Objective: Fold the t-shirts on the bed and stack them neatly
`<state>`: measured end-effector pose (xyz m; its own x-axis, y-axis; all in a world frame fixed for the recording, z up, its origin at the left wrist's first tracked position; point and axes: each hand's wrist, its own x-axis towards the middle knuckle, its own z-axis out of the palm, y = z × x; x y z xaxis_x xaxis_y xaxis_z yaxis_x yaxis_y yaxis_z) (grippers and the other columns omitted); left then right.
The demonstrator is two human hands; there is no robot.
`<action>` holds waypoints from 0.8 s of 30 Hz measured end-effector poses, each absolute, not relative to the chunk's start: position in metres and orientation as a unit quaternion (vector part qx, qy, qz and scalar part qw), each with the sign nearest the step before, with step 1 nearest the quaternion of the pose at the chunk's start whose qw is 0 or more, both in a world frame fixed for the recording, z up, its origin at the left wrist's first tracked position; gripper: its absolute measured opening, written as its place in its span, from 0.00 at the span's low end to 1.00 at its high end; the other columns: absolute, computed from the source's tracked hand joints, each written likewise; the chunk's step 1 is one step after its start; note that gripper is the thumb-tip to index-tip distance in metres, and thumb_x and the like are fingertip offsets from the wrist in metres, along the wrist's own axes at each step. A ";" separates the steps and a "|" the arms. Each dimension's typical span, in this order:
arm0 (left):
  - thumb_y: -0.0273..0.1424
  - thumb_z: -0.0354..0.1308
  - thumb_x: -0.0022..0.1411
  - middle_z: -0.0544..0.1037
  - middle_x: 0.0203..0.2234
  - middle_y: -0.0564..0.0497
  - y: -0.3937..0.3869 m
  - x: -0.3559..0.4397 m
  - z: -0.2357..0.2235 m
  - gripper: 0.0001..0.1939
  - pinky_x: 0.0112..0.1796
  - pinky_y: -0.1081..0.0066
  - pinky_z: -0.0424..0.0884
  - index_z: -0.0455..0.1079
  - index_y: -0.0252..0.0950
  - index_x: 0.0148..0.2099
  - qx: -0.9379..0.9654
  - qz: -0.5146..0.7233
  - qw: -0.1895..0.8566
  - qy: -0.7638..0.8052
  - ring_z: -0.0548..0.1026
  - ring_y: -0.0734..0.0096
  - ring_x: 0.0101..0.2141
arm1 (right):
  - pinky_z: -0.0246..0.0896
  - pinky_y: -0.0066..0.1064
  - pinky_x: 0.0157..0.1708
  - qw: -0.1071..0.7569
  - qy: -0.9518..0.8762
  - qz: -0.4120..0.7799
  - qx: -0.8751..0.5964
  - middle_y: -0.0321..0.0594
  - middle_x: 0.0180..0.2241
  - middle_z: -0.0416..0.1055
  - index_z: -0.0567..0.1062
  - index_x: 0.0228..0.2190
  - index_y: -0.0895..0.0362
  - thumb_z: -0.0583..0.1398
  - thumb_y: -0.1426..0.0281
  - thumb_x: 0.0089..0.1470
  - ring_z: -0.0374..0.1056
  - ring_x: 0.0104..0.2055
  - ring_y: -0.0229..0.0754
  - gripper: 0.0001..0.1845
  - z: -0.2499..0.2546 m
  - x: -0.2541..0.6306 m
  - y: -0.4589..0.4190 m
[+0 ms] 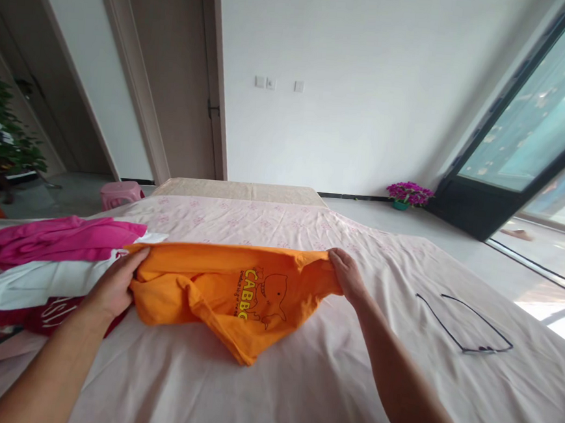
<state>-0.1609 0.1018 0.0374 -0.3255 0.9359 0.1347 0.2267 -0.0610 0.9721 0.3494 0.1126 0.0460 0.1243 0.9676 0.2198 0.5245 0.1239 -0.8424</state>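
An orange T-shirt [168,294] with a printed cartoon and yellow letters is stretched sideways between my two hands, just over the pink flowered bedsheet [327,384]. My left hand [118,283] pinches its left end, with the fingertips partly hidden by the cloth. At the other end, my right hand [348,275] grips the upper right corner. The shirt's upper edge runs nearly straight, while its lower part hangs loosely in folds to a point. Close beside my left hand lies a pile of clothes, with a bright pink garment [70,237] over a white garment [42,280] and a dark red one.
Black-framed glasses [467,348] lie on the sheet at the right. A pink plastic stool [120,193] stands beyond the left edge. Purple flowers [408,193] sit in a green pot by the wall, near a dark-framed glass door [483,201]. A leafy plant [5,131] is far left.
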 end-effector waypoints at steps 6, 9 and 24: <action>0.37 0.65 0.58 0.82 0.33 0.51 0.107 -0.183 0.053 0.20 0.34 0.67 0.79 0.71 0.34 0.50 0.350 0.574 0.513 0.534 0.80 0.70 0.30 | 0.66 0.30 0.37 0.269 -0.705 0.439 -0.487 0.40 0.42 0.75 0.70 0.53 0.54 0.66 0.59 0.47 0.71 0.40 0.44 0.32 0.086 0.365 0.089; 0.30 0.69 0.52 0.82 0.34 0.48 0.117 -0.187 0.044 0.19 0.33 0.69 0.79 0.73 0.34 0.47 0.338 0.557 0.544 0.528 0.81 0.68 0.30 | 0.64 0.29 0.38 0.152 -0.756 0.367 -0.520 0.37 0.40 0.76 0.76 0.45 0.53 0.65 0.69 0.42 0.71 0.41 0.44 0.24 0.080 0.368 0.096; 0.34 0.58 0.67 0.78 0.41 0.52 0.251 -0.151 0.210 0.17 0.53 0.66 0.69 0.64 0.29 0.52 0.475 0.754 0.284 0.353 0.75 0.80 0.39 | 0.57 0.31 0.43 0.473 -0.633 -0.124 -0.600 0.41 0.46 0.72 0.74 0.48 0.56 0.53 0.69 0.57 0.63 0.42 0.38 0.19 0.237 0.349 0.214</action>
